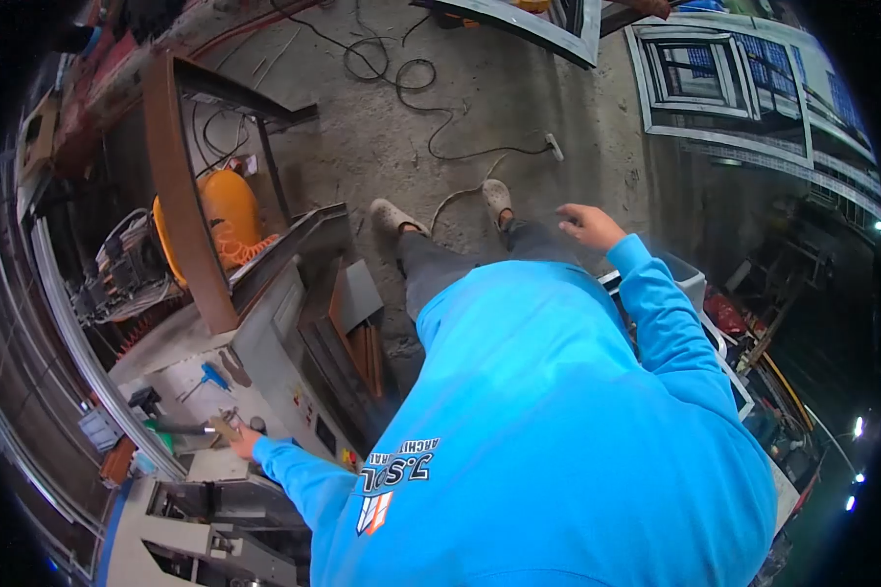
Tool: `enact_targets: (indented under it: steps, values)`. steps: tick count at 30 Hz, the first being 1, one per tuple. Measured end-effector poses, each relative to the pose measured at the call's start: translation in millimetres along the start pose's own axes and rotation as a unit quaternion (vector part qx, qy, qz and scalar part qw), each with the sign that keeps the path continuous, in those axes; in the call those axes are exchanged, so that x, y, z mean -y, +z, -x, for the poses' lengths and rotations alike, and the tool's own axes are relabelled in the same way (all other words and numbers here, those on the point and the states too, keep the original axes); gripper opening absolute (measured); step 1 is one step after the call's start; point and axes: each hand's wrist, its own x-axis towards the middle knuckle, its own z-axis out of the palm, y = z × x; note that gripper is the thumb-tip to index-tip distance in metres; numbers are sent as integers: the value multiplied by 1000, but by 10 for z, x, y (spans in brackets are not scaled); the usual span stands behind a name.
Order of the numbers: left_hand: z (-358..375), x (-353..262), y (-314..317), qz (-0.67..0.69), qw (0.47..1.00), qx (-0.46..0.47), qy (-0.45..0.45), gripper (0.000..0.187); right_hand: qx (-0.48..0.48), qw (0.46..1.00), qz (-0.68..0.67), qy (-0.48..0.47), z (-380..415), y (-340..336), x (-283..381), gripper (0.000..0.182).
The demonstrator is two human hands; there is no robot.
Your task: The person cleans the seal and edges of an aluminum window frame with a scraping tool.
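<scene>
At the far left, my left hand [243,440] reaches onto a pale machine [279,328], its fingers closed around something small and brownish. A dark, rod-like handle [178,428] with a shiny end lies right against those fingers. Just beyond the hand, a blue-handled tool [211,377] rests on the machine top. My right hand [594,227] hangs in the air at the right of my body. Its fingers are apart and loosely bent, and I see nothing in them. A grey bin [690,284] stands beside the right forearm.
A brown steel frame [181,196] rises beside the machine, with a yellow tank [227,210] behind it. Brown panels [347,328] lean near my feet. A black cable [445,127] loops across the concrete floor. Metal window frames [724,88] lie at the upper right.
</scene>
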Motion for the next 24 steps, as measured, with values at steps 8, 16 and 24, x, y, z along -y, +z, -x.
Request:
enact_targets:
  steps: [8,16,24]
  values:
    - [1517,-955,-380,202,958,76,191,34,-33,956,31,-289,41,-219,760,36]
    - [4080,-3165,-199,15,765,294,573,42,-92,860,-19,-501,338,-695,165,37]
    - [5703,-4484,-193,-12,678,374,633,42,-134,941,-109,-293,744,-1271,-1476,42]
